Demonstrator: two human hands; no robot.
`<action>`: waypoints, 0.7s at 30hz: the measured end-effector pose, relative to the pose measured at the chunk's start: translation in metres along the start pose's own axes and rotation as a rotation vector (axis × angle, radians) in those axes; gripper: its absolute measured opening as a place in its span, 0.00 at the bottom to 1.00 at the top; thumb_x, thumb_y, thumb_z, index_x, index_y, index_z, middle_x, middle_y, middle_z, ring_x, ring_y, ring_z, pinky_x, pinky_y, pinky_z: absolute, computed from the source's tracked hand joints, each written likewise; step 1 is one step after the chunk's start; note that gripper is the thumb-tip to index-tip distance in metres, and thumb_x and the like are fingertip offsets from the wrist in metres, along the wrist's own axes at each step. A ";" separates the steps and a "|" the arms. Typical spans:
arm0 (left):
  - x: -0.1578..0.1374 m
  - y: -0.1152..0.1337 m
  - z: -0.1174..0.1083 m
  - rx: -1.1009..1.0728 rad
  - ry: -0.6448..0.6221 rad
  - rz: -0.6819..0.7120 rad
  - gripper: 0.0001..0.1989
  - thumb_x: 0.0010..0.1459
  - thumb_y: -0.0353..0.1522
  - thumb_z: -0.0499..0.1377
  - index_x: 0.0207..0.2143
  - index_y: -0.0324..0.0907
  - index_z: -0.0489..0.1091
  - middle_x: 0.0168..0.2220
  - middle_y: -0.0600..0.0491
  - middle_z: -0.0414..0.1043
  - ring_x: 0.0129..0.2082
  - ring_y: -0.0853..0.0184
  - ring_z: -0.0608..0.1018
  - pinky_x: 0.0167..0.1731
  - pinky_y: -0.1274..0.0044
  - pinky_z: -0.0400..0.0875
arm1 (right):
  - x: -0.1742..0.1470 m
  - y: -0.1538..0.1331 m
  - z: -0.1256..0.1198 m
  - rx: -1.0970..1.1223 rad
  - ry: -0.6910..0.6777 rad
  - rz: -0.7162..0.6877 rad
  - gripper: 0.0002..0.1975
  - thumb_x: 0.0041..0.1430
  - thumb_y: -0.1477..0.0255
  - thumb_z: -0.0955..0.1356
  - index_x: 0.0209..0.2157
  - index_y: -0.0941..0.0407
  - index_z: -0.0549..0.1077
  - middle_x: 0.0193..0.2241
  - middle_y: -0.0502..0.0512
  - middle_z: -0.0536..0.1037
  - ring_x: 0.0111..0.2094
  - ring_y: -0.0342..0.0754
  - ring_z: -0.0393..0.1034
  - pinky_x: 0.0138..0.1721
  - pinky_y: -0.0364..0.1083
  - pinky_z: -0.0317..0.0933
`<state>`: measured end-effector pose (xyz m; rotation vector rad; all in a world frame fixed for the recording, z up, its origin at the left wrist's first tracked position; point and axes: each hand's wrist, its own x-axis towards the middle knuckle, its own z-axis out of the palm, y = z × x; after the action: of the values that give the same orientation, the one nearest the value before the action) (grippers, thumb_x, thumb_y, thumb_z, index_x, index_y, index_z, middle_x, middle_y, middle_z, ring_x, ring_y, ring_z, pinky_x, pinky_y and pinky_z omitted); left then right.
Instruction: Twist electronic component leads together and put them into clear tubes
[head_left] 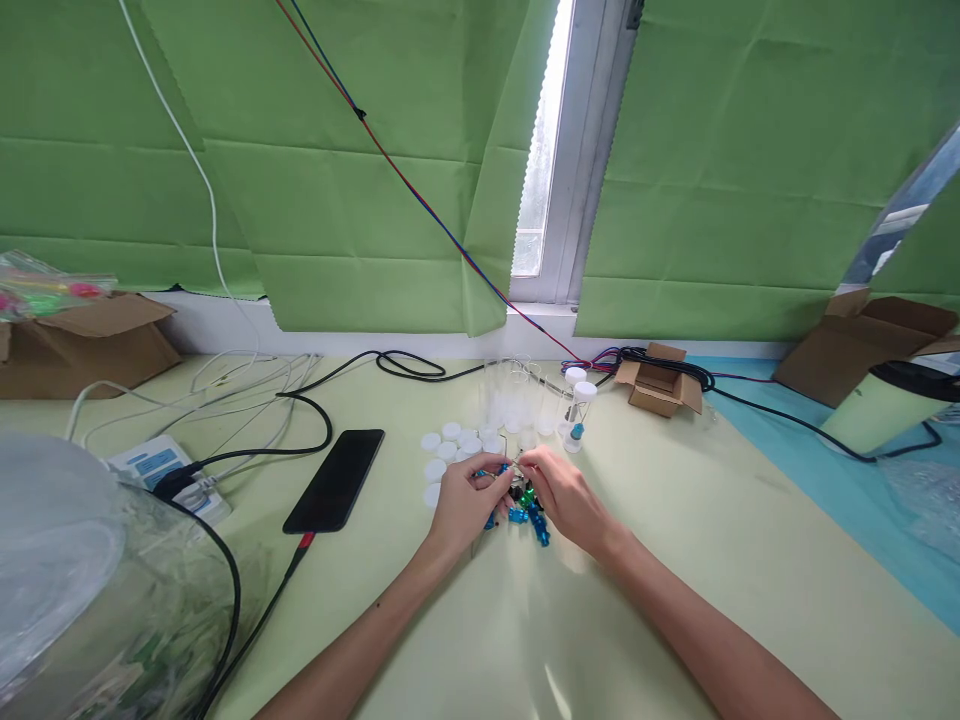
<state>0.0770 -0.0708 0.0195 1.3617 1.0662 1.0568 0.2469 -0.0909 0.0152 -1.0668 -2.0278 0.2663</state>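
My left hand is closed in a pinch on a small blue metal part, with a thin bent metal rod rising beside it. Close against it, my right hand has its thumb and forefinger pinched together; whatever sits between them is too small to make out. Below the fingers lie several small blue parts and a green part. White round caps are spread left of the hands. Clear tubes stand behind them, and a white-capped tube holds a blue part.
A black phone on a cable lies to the left, near a power strip and a large clear container. A small open carton stands behind on the right. Farther right are a green tumbler and a larger box.
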 end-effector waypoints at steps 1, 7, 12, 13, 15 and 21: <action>0.000 0.001 0.000 0.007 -0.002 0.000 0.15 0.51 0.40 0.65 0.37 0.38 0.75 0.18 0.54 0.72 0.17 0.66 0.73 0.18 0.77 0.67 | -0.001 0.000 0.000 -0.007 -0.009 0.000 0.11 0.71 0.74 0.54 0.42 0.53 0.66 0.35 0.55 0.70 0.31 0.46 0.66 0.35 0.44 0.61; -0.001 0.000 0.001 0.049 0.002 0.021 0.14 0.53 0.40 0.63 0.37 0.39 0.75 0.18 0.54 0.72 0.16 0.66 0.73 0.17 0.77 0.68 | -0.001 0.001 -0.002 0.016 -0.008 -0.008 0.12 0.71 0.74 0.55 0.43 0.52 0.67 0.37 0.56 0.70 0.34 0.48 0.66 0.37 0.45 0.63; -0.001 -0.002 0.000 0.119 0.017 0.038 0.14 0.54 0.39 0.62 0.38 0.39 0.74 0.17 0.54 0.72 0.16 0.66 0.73 0.17 0.77 0.67 | 0.001 0.000 -0.009 0.036 0.019 -0.046 0.13 0.70 0.76 0.55 0.42 0.53 0.68 0.37 0.57 0.69 0.35 0.48 0.65 0.38 0.45 0.63; -0.001 -0.003 0.000 0.137 0.023 0.040 0.14 0.54 0.39 0.62 0.38 0.39 0.75 0.17 0.54 0.72 0.16 0.66 0.73 0.17 0.77 0.67 | 0.002 0.000 -0.011 0.032 0.017 -0.052 0.13 0.70 0.76 0.55 0.42 0.53 0.68 0.37 0.57 0.68 0.35 0.48 0.65 0.38 0.46 0.63; -0.001 -0.003 -0.001 0.175 0.036 0.052 0.14 0.54 0.39 0.61 0.39 0.39 0.75 0.17 0.55 0.72 0.15 0.67 0.73 0.17 0.77 0.68 | 0.002 0.001 -0.014 0.023 0.006 -0.068 0.14 0.70 0.77 0.55 0.42 0.54 0.69 0.37 0.58 0.68 0.35 0.48 0.65 0.38 0.46 0.64; -0.004 0.001 -0.001 0.268 0.039 0.146 0.10 0.55 0.36 0.60 0.37 0.39 0.75 0.19 0.56 0.72 0.15 0.69 0.73 0.18 0.79 0.67 | 0.001 0.004 -0.017 0.000 -0.037 -0.107 0.14 0.68 0.80 0.55 0.42 0.54 0.69 0.37 0.58 0.66 0.35 0.48 0.64 0.37 0.46 0.63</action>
<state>0.0755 -0.0747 0.0203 1.6597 1.1830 1.0776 0.2612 -0.0906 0.0246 -0.9555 -2.1104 0.2324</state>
